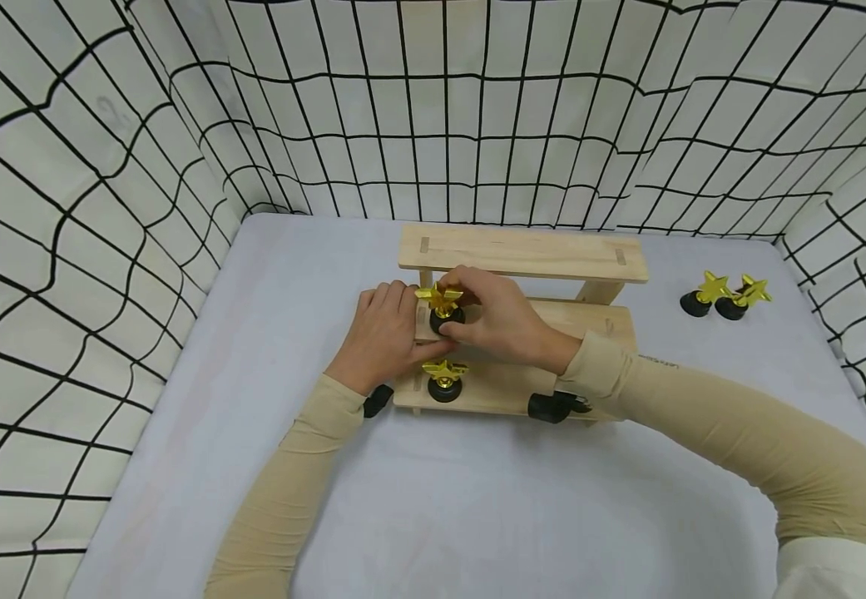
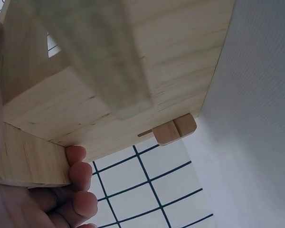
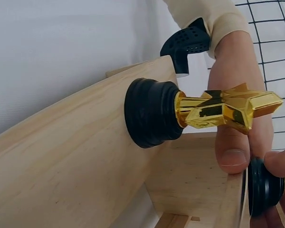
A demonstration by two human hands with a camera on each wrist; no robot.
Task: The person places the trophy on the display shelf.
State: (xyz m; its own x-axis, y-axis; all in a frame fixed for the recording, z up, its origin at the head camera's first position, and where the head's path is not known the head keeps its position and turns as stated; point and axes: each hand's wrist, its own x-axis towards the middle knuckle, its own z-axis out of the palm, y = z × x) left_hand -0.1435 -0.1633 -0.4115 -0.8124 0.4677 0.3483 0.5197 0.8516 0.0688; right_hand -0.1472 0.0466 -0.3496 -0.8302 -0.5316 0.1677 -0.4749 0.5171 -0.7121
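Observation:
A pale wooden three-step display stand (image 1: 526, 252) stands on the white-covered table. My left hand (image 1: 382, 334) grips the left end of its middle step, the fingers (image 2: 80, 175) curled round the board's edge and the thumb (image 3: 232, 154) along the front. With thumb and fingers, my right hand (image 1: 503, 320) pinches the black base of a small gold star trophy (image 1: 445, 319) at that step's left end. Below it, on the bottom step (image 1: 492, 398), a second star trophy (image 1: 444, 388) stands upright; its round black base (image 3: 149, 113) shows large in the right wrist view.
Two more star trophies (image 1: 696, 301) (image 1: 734, 307) are close together on the table, right of the stand. Black wire grid panels (image 1: 447, 133) over white sheeting enclose the back and sides. The table's white cover (image 1: 522, 507) extends in front of the stand.

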